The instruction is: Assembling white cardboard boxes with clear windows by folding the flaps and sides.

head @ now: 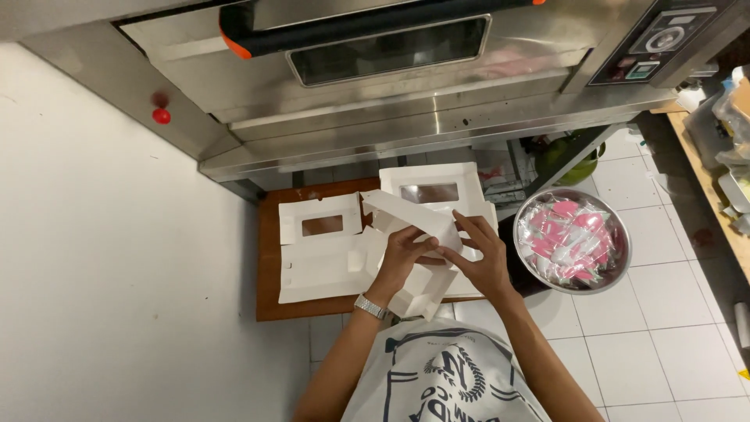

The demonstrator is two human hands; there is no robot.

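— What am I looking at from up here?

— White tiled floor, a steel oven ahead, and a low brown board in front of it. From my seat I count 2 flat white box blanks with windows on that board: 1 on the left, 1 further back.

— And the hands?

— Both are on a third piece, a half-folded white carton, held up over the board between them. My left hand has its fingers curled shut around the carton's lower part. My right hand pinches the long flap from the right, fingers together on its edge.

— Which way does the flap run?

— Its long axis slants from upper left down to lower right, ending at the right fingertips. So the right hand is nearer the free end; the left sits under the body.

— Anything else close?

— A steel bowl of pink-and-white wrapped packets, just right of the right hand, on the floor.
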